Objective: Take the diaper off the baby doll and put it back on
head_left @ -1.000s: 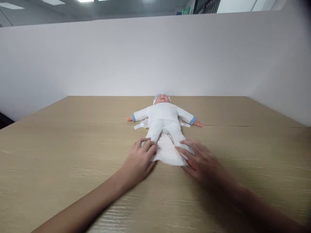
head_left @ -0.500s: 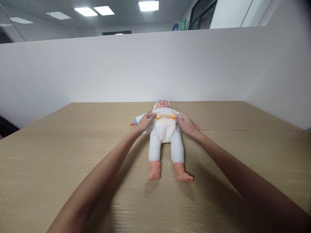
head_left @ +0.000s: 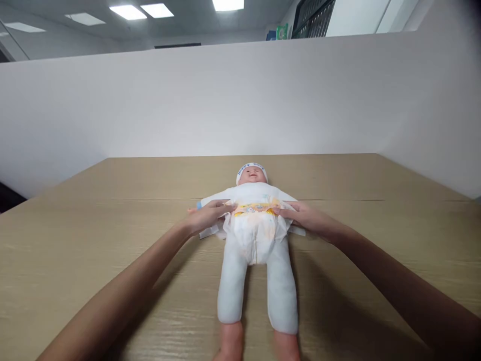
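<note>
A baby doll (head_left: 281, 296) in white clothes lies on its back, head away from me and feet towards me. Its white cap (head_left: 252, 166) carries blue lettering. Around its hips sits a white diaper (head_left: 256, 240) with a yellow patterned waistband. My left hand (head_left: 208, 216) grips the diaper's waist edge on the left, thumb on the front. On the opposite side my right hand (head_left: 304, 216) pinches the waist edge the same way. Pale side flaps (head_left: 209, 231) stick out under both hands. The fingers beneath the edges are partly hidden.
The doll rests on a wide wood-grain table (head_left: 112, 255) with a seam running across it. A white partition (head_left: 180, 105) rises behind the table, and a white wall (head_left: 447, 115) stands at the right.
The doll has come nearer to me and appears larger, its feet now partly cut off by the lower frame edge. Both hands have moved closer with the diaper and are wider apart.
</note>
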{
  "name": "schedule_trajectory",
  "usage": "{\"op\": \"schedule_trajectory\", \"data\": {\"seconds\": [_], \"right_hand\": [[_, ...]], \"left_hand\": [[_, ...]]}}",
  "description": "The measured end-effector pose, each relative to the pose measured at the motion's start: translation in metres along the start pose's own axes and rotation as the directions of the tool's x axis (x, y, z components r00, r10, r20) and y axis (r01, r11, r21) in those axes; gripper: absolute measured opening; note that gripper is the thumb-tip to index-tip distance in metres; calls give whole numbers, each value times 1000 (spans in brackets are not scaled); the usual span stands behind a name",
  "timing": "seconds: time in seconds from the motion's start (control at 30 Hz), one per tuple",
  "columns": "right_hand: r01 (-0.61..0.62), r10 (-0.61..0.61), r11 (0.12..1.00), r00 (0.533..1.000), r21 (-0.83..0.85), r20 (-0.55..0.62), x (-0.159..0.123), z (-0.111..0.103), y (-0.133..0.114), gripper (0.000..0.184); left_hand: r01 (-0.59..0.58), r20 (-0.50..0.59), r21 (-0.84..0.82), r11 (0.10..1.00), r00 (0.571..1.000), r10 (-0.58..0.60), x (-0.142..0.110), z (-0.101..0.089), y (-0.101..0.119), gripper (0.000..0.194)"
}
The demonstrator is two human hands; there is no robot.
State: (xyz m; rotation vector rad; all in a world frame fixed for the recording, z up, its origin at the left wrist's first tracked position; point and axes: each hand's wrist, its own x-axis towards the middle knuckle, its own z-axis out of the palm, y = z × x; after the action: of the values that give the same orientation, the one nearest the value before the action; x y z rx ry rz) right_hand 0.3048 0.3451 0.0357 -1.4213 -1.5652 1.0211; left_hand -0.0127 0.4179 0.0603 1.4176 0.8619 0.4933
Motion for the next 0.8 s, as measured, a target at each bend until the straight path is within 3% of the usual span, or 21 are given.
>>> {"op": "schedule_trajectory", "data": {"seconds": [0.07, 0.13, 0.23, 0.3, 0.4, 0.47, 0.53, 0.67, 0.8], "right_hand": [[-35, 34, 999, 999, 28, 41, -8, -4, 2, 51], [-35, 35, 999, 999, -13, 0, -16, -7, 10, 53], [-28, -9, 960, 991, -280, -131, -34, -11, 29, 46], [-48, -60, 881, 976, -471, -211, -50, -10, 43, 41], [-75, -129, 792, 949, -606, -287, -66, -6, 59, 40], [-99, -145, 768, 936, -633, -322, -69, -1, 66, 43], [-118, -155, 753, 925, -648, -348, -67, 2, 71, 44], [-121, -161, 758, 918, -641, -364, -59, 3, 78, 44], [-150, -105, 817, 910, -556, -400, -57, 0, 80, 46]], "left_hand": [[-35, -108, 68, 997, 993, 43, -4, -4, 2, 50], [-86, -252, 158, 984, 960, 124, -7, -7, 9, 46], [-154, -339, 357, 921, 898, 281, -18, 2, 25, 43], [-215, -301, 516, 829, 861, 410, -27, 19, 38, 41], [-342, -87, 706, 620, 827, 555, -32, 55, 50, 36], [-409, 76, 781, 473, 813, 578, -26, 78, 50, 33], [-416, 161, 834, 362, 812, 561, -14, 94, 45, 33], [-334, 152, 911, 243, 818, 554, 6, 107, 32, 40], [-298, 136, 932, 204, 813, 567, 9, 107, 25, 46]]}}
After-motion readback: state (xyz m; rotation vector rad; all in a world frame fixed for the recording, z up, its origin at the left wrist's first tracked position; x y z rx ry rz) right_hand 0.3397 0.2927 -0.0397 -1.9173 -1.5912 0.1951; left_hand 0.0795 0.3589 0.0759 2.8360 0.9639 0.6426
